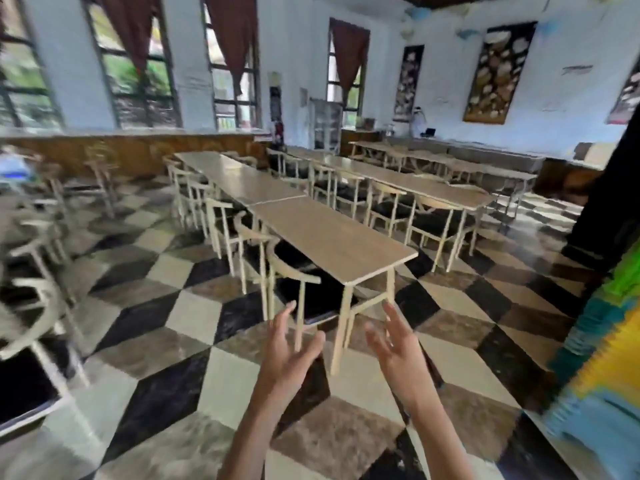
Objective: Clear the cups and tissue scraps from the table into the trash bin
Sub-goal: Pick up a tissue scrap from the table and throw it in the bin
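Checkered floor [180,403] below — both hands' grip empty, near table [332,237].

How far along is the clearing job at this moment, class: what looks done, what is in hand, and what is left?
Done: the nearest table shows a bare top, with no cups or tissue scraps visible on it. In hand: nothing; the left hand and right hand are both open and empty above the checkered floor. Left: cannot be settled, since no trash bin is in view and the farther tables are too blurred to check.
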Demonstrator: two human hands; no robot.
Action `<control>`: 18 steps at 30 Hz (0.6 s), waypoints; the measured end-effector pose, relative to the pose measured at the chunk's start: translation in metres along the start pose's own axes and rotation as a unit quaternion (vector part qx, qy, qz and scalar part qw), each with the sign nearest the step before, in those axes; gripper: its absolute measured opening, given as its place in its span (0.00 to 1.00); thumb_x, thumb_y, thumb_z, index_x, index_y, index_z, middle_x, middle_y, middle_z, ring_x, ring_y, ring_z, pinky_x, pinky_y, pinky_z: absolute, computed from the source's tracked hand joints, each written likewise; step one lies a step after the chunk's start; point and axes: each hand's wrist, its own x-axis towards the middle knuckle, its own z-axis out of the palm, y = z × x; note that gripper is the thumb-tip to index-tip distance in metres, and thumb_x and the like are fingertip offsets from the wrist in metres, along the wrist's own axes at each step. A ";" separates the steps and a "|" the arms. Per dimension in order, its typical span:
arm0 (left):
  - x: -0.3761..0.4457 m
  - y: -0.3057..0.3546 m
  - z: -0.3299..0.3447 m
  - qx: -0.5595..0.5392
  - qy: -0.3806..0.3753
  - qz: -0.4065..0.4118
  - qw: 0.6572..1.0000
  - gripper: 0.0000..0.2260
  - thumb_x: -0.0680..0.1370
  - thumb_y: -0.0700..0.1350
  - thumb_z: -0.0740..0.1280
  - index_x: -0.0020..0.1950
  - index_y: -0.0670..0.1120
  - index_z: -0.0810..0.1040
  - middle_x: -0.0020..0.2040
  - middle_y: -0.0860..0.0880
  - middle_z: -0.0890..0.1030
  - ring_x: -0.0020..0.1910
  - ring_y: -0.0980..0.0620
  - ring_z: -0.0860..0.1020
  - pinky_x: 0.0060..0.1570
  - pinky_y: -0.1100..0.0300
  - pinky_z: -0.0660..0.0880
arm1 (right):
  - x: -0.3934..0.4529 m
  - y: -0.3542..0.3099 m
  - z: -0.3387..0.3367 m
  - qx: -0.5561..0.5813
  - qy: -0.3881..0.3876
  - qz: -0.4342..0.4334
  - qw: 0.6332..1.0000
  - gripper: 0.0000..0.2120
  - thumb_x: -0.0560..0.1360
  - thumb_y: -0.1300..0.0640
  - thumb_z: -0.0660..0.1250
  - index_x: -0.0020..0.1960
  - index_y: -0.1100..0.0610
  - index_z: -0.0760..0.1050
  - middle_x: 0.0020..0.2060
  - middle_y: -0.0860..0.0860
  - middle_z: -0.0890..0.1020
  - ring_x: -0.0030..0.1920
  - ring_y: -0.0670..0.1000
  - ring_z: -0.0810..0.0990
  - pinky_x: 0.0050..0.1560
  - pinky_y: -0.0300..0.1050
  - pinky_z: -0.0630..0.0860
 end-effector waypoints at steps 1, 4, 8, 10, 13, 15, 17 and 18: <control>-0.006 -0.004 -0.039 0.010 0.031 -0.004 0.999 0.36 0.65 0.69 0.69 0.71 0.66 0.63 0.73 0.59 0.65 0.74 0.56 0.64 0.72 0.48 0.66 | 0.000 -0.013 0.035 0.009 -0.033 -0.011 0.999 0.37 0.73 0.40 0.65 0.78 0.50 0.58 0.74 0.50 0.69 0.71 0.47 0.69 0.73 0.52 0.68; -0.029 -0.016 -0.162 0.025 0.127 -0.027 0.991 0.33 0.64 0.71 0.70 0.68 0.71 0.64 0.73 0.59 0.66 0.72 0.57 0.66 0.71 0.51 0.67 | -0.005 -0.052 0.148 0.030 -0.138 -0.054 0.989 0.32 0.73 0.41 0.64 0.74 0.49 0.64 0.68 0.47 0.77 0.65 0.36 0.74 0.63 0.38 0.74; -0.069 -0.024 -0.331 0.056 0.263 -0.046 0.962 0.27 0.69 0.59 0.73 0.63 0.70 0.65 0.69 0.58 0.70 0.65 0.60 0.71 0.64 0.59 0.70 | -0.033 -0.103 0.309 0.020 -0.229 -0.075 0.970 0.37 0.73 0.38 0.62 0.78 0.50 0.59 0.61 0.60 0.81 0.66 0.50 0.76 0.59 0.36 0.74; -0.094 -0.025 -0.408 0.066 0.332 -0.055 0.939 0.27 0.69 0.53 0.74 0.65 0.65 0.67 0.68 0.51 0.73 0.67 0.49 0.73 0.67 0.45 0.72 | -0.055 -0.129 0.386 0.032 -0.292 -0.096 0.951 0.35 0.76 0.40 0.61 0.78 0.50 0.57 0.76 0.52 0.67 0.75 0.52 0.66 0.73 0.48 0.66; -0.144 -0.026 -0.507 0.087 0.419 -0.074 0.901 0.29 0.72 0.49 0.75 0.69 0.60 0.67 0.67 0.51 0.71 0.67 0.47 0.72 0.67 0.44 0.72 | -0.097 -0.165 0.488 0.065 -0.362 -0.107 0.924 0.31 0.78 0.44 0.63 0.78 0.49 0.58 0.78 0.48 0.62 0.77 0.48 0.61 0.77 0.51 0.59; -0.176 -0.025 -0.557 0.118 0.460 -0.077 0.877 0.28 0.73 0.53 0.74 0.69 0.64 0.66 0.67 0.55 0.69 0.66 0.49 0.71 0.64 0.50 0.72 | -0.123 -0.184 0.544 0.087 -0.403 -0.108 0.905 0.31 0.78 0.46 0.64 0.78 0.48 0.59 0.77 0.46 0.63 0.73 0.43 0.63 0.72 0.44 0.63; -0.201 -0.024 -0.596 0.131 0.493 -0.075 0.857 0.27 0.73 0.53 0.74 0.68 0.63 0.66 0.68 0.53 0.69 0.66 0.49 0.70 0.66 0.48 0.71 | -0.145 -0.198 0.592 0.097 -0.445 -0.107 0.884 0.31 0.78 0.45 0.65 0.78 0.47 0.59 0.77 0.45 0.64 0.72 0.41 0.64 0.70 0.44 0.66; -0.210 -0.025 -0.613 0.136 0.507 -0.078 0.848 0.27 0.74 0.52 0.74 0.69 0.61 0.67 0.69 0.53 0.69 0.66 0.49 0.70 0.67 0.46 0.71 | -0.154 -0.204 0.614 0.094 -0.462 -0.110 0.875 0.31 0.77 0.45 0.65 0.77 0.47 0.59 0.77 0.45 0.64 0.74 0.43 0.63 0.73 0.48 0.66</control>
